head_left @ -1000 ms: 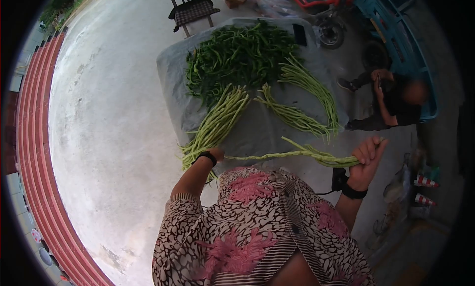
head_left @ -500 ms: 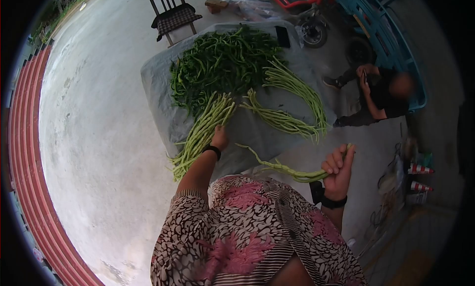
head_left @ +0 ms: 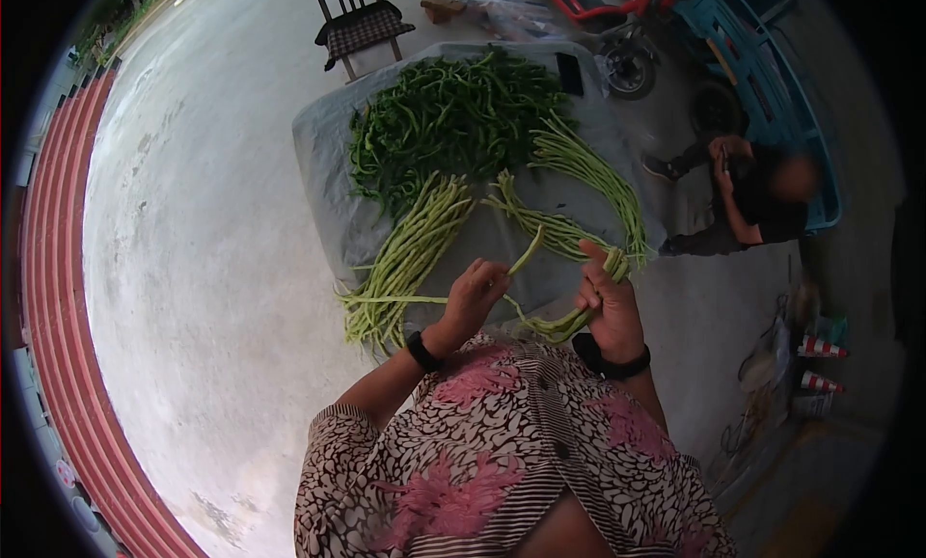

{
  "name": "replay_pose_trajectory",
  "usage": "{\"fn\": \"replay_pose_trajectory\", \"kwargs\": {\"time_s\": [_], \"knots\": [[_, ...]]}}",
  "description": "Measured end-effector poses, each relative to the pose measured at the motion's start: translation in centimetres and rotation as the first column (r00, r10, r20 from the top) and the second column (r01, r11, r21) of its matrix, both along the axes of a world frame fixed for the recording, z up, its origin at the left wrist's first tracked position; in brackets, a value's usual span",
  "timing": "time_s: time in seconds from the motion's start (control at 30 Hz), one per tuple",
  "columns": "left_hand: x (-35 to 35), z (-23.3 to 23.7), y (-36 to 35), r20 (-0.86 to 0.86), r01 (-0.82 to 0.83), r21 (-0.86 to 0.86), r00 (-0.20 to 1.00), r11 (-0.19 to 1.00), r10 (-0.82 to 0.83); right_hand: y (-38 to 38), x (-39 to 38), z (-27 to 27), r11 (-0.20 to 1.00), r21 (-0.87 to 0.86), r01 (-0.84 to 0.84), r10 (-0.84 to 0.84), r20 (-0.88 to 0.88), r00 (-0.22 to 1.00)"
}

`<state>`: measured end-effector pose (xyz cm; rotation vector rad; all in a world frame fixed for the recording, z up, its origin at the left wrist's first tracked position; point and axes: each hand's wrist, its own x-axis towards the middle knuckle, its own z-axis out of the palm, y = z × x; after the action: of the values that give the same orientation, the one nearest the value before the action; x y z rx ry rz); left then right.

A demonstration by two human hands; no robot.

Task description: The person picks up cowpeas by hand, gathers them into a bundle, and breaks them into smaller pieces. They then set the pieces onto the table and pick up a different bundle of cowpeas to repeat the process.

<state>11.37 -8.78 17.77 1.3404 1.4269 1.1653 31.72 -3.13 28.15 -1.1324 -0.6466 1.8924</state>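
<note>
My left hand (head_left: 473, 296) is closed on a single long bean, whose one end sticks up to the right and whose other end stretches left over the pile. Opposite it, my right hand (head_left: 613, 312) grips a few long beans (head_left: 558, 327) that bend down toward my left hand. A large pile of long beans (head_left: 417, 240) lies on the covered table to the left. Two smaller bunches rest at the right: a middle bunch (head_left: 540, 224) and a far bunch (head_left: 603, 177). Behind them is a broad heap of green peppers (head_left: 453, 114).
A grey plastic sheet (head_left: 323, 163) covers the table, with a black phone (head_left: 570, 74) at its far right corner. Beyond stands a chair (head_left: 362, 32). A seated person (head_left: 748, 191) is at the right, beside a blue cart (head_left: 772, 66). Red steps (head_left: 58, 269) run along the left.
My left hand has left the pile and come right and nearer with one long bean. My right hand has moved left and up with its beans, closer to the left hand.
</note>
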Motion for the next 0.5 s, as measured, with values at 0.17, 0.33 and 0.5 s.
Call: {"fn": "replay_pose_trajectory", "kwargs": {"time_s": [0.17,0.33,0.5], "knots": [[2.2,3.1,-0.7,-0.061,0.123,0.042,0.991,0.992,-0.12,-0.6,-1.7,1.3,0.996,0.044,-0.079,0.075,0.08,0.994],[3.1,4.0,-1.2,-0.13,0.221,0.143,0.97,0.965,-0.204,-0.6,-1.3,0.8,0.968,0.116,-0.223,0.207,0.139,0.968],[3.6,3.3,-1.1,-0.125,0.311,0.075,0.945,0.947,-0.301,-0.6,-0.2,0.2,0.895,0.315,-0.315,0.183,0.384,0.905]]}}
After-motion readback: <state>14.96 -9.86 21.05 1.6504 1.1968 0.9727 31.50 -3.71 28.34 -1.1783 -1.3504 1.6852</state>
